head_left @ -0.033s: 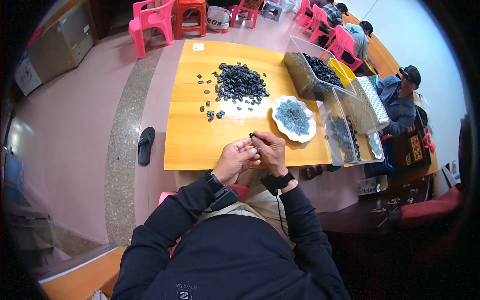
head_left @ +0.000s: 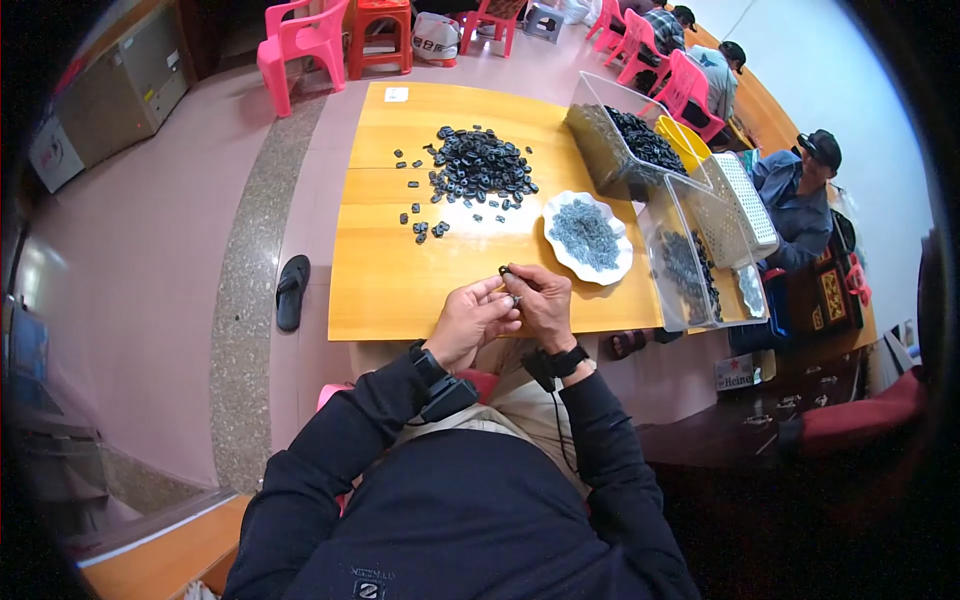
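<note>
Just changed: hardly anything! The left hand point(head_left: 470, 318) and right hand point(head_left: 543, 305) match the picture just before, meeting at the table's near edge, so the handwork looks to be at the same point.
In the fingertips: a small dark piece point(head_left: 505, 270), pinched, it seems, between right thumb and forefinger, with practically no gap left.
Left fingers: curled in, the forefinger reaching right up beside that piece; whether they grip anything, I can't tell.
Lower down: a tiny glinting thing point(head_left: 516, 300) shows between the hands, too small to make out.
Tabletop: here's the yellow wooden table point(head_left: 385, 270), a loose heap of black pieces point(head_left: 485, 165) near its middle, strays spilling to the left and toward the person.
Plate: a white scalloped plate point(head_left: 627, 250) sits right of the heap, loaded with small greyish clear bits point(head_left: 585, 235).
Right side: two clear bins point(head_left: 675, 310), both with dark pieces inside, plus a yellow tub point(head_left: 683, 145) and a white perforated basket point(head_left: 742, 205) alongside.
Far corner: a white paper tag point(head_left: 397, 94) lies flat.
Floor: pinkish, crossed by a speckled strip point(head_left: 245, 260), with a lone black sandal point(head_left: 290, 292) beside the table.
Room: a pink chair point(head_left: 300, 50) and a red stool point(head_left: 380, 40) stand beyond; a co-worker point(head_left: 795, 200) in a dark cap sits at the right, more people farther back.
</note>
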### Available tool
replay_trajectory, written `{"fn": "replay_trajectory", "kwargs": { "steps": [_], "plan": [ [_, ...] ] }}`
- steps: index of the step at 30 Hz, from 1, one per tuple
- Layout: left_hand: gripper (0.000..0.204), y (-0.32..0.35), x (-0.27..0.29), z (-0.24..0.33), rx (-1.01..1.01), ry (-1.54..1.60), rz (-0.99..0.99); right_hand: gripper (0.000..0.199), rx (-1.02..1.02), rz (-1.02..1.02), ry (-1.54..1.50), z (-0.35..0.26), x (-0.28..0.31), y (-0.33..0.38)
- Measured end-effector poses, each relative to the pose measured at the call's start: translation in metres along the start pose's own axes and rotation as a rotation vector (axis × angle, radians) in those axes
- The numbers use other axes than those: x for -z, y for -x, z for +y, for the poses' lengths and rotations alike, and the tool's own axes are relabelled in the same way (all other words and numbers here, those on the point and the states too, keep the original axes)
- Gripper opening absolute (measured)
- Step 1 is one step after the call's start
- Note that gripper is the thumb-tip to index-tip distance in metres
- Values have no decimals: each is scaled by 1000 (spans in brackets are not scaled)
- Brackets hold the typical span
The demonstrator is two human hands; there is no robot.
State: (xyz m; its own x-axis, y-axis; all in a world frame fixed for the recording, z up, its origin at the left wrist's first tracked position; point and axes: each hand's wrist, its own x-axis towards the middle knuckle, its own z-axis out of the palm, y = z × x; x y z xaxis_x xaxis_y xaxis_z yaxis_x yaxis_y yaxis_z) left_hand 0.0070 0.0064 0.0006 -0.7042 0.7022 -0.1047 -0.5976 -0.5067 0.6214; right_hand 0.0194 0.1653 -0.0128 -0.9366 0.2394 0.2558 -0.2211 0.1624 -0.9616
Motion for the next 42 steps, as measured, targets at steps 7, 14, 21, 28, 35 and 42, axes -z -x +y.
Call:
{"fn": "replay_trajectory", "kwargs": {
  "steps": [7,14,21,28,35,42],
  "plan": [
    [45,2,-1,-1,-1,-7,6,19,-37,-2,1,0,2,1],
    [44,1,2,5,-22,-33,50,22,-26,-26,-1,-3,2,1],
    [40,0,3,7,-53,1,172,24,-171,-67,-209,-6,8,0],
    [36,1,1,7,-36,-10,173,24,-199,-84,-277,-8,11,1],
    [33,0,2,6,-19,-18,180,23,-251,-107,-261,-14,10,1],
    [30,-2,1,7,-15,-25,186,24,-280,-137,-323,-11,14,-2]
  ]
}}
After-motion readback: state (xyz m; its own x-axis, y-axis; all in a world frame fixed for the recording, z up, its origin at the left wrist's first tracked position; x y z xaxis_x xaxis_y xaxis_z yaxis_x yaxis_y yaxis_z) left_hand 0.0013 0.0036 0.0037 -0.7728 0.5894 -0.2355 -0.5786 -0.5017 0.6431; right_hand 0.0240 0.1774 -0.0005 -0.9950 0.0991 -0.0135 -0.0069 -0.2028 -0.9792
